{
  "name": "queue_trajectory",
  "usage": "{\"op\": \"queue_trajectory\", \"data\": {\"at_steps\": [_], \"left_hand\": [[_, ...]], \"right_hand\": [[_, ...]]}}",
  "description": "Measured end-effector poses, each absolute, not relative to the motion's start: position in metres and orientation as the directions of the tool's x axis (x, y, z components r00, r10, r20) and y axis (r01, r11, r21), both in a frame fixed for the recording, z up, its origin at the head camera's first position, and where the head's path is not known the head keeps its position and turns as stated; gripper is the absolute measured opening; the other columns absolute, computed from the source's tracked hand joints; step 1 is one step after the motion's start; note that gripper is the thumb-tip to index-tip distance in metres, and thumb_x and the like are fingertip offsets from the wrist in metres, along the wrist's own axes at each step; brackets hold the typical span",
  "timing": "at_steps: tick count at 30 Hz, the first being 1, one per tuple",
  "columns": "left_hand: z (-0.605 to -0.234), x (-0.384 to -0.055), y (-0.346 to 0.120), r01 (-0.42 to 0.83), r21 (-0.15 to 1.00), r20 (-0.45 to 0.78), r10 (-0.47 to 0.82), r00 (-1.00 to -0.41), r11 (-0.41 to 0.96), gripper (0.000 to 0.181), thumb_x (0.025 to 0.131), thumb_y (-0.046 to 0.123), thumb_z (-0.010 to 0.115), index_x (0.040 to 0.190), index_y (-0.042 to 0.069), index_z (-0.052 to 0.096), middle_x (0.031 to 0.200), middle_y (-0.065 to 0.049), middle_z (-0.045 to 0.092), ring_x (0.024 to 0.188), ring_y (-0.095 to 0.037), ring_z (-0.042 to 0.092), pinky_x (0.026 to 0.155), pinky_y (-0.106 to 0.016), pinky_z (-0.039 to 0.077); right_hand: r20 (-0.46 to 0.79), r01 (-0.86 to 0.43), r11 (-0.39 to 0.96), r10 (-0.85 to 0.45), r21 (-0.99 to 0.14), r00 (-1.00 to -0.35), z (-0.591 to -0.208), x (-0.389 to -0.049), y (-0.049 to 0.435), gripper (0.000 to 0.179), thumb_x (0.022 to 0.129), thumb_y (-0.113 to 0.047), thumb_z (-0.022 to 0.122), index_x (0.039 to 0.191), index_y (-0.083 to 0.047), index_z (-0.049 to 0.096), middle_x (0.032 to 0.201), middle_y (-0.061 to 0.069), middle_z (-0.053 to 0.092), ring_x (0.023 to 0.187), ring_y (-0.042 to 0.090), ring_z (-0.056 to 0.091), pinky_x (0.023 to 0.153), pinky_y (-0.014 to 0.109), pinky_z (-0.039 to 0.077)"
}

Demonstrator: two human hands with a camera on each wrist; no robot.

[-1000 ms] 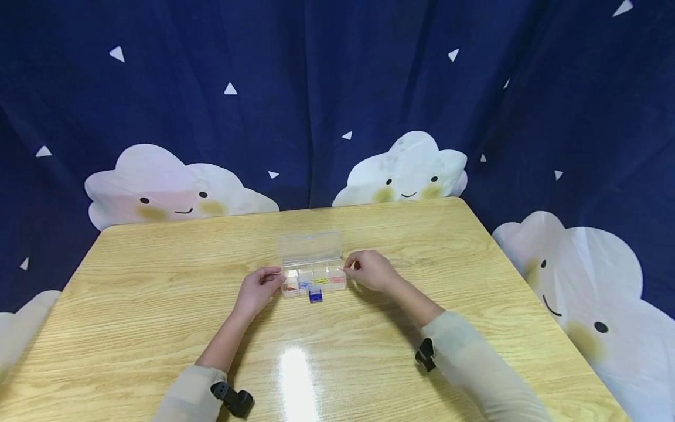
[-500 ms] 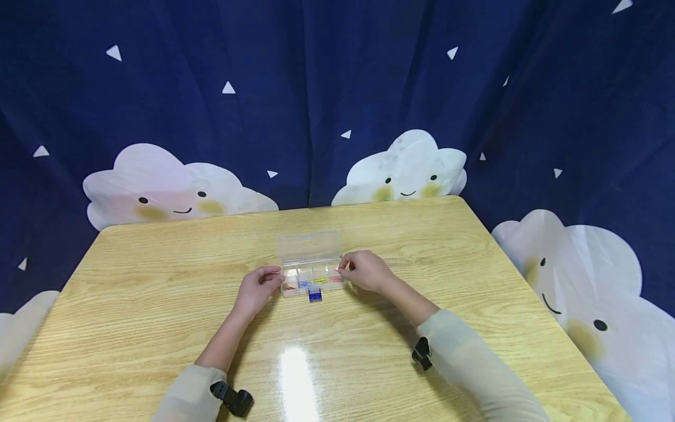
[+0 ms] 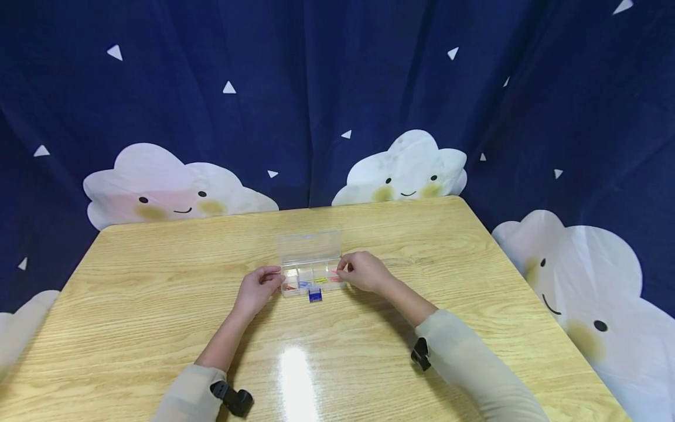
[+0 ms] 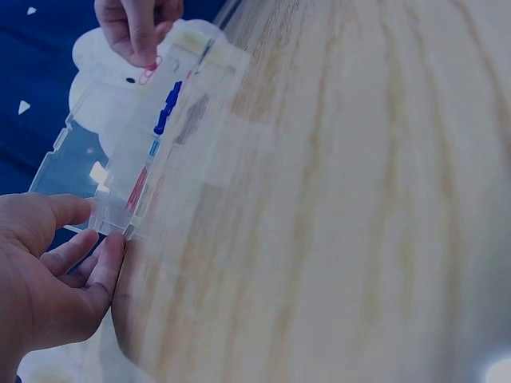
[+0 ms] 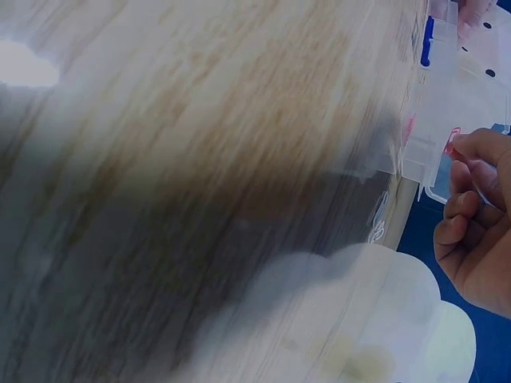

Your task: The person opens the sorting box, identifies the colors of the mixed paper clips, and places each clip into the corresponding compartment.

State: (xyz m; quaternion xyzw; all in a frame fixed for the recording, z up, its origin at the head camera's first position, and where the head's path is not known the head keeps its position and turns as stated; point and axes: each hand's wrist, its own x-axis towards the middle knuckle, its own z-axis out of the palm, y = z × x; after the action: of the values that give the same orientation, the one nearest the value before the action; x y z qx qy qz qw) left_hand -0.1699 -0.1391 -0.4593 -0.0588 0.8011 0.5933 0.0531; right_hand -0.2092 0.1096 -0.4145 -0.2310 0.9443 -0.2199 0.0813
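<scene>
A clear plastic compartment box [image 3: 307,291] stands on the table with its lid [image 3: 310,247] raised at the back and a blue latch [image 3: 315,295] at the front. Small red, blue, yellow and pink pieces lie sorted in its compartments. My left hand [image 3: 258,289] holds the box's left end, thumb at the rim and fingers lower down the wall, as the left wrist view shows. Over the rightmost compartment, my right hand [image 3: 366,271] pinches a pink paper clip [image 5: 453,140] between thumb and index finger; its other fingers are curled.
The box rests on a wood-grain table [image 3: 174,293], backed by a dark blue curtain [image 3: 306,105] with cloud prints. To the box's right lies a small pale, wire-like thing [image 5: 379,219]. A bright glare spot [image 3: 297,381] shows near the front.
My right hand has shifted slightly left from the box's right edge to over the rightmost compartment, carrying the pink paper clip. The left hand and box stay in place.
</scene>
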Motion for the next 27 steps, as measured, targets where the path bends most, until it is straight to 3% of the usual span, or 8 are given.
{"op": "queue_trajectory", "data": {"at_steps": [27], "left_hand": [[-0.4585, -0.1692, -0.1391, -0.163, 0.946, -0.161, -0.03, -0.986, 0.281, 0.036, 0.085, 0.016, 0.058, 0.117, 0.0, 0.052, 0.104, -0.017, 0.058, 0.083, -0.017, 0.058, 0.07, -0.024, 0.052]], "right_hand": [[-0.054, -0.417, 0.781, -0.495, -0.465, -0.867, -0.4142, -0.2091, 0.1081, 0.01, 0.083, -0.027, 0.059, 0.082, -0.018, 0.064, 0.053, -0.007, 0.05, 0.045, 0.006, 0.039, 0.044, 0.021, 0.032]]}}
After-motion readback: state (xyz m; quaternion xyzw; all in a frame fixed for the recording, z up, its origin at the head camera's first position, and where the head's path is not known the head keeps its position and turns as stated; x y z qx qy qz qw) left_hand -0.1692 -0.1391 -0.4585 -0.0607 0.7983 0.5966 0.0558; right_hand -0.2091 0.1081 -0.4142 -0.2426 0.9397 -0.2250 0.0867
